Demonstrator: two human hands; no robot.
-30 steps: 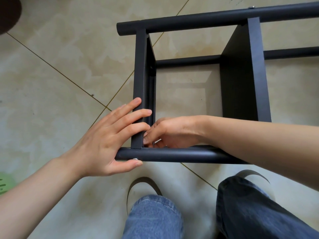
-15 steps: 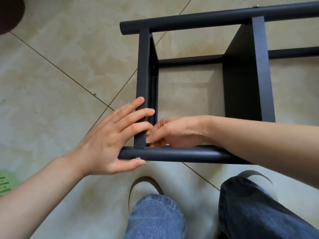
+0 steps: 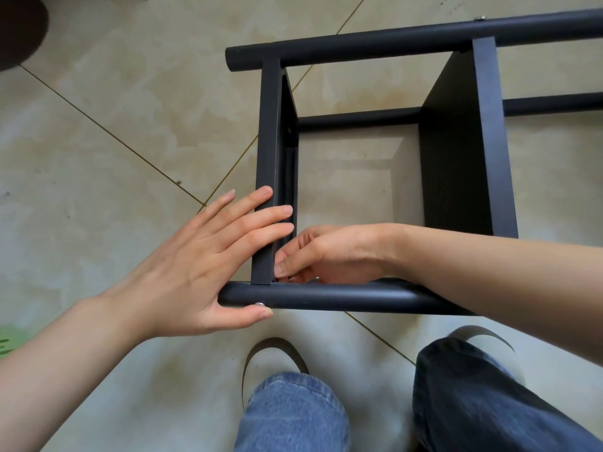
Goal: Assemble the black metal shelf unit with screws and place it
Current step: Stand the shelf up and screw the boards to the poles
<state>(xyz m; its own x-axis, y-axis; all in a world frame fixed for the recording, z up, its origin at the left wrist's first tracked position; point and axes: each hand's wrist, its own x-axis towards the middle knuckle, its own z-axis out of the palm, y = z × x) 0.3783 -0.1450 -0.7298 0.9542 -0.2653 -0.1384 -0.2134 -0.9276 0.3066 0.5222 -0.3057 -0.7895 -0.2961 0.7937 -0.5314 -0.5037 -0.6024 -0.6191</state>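
Two hands at the shelf unit [image 3: 483, 138]: left hand [image 3: 195, 272] flat, bracing a panel; right hand [image 3: 323, 256] fingers pinched at the inner corner, contents hidden.

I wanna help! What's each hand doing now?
Left hand: open, fingers flat on the shelf panel.
Right hand: fingers curled at the corner; what it holds is hidden.

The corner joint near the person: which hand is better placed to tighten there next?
The right hand: its curled fingers are already inside the corner. The left hand lies flat, steadying the shelf panel and near tube.
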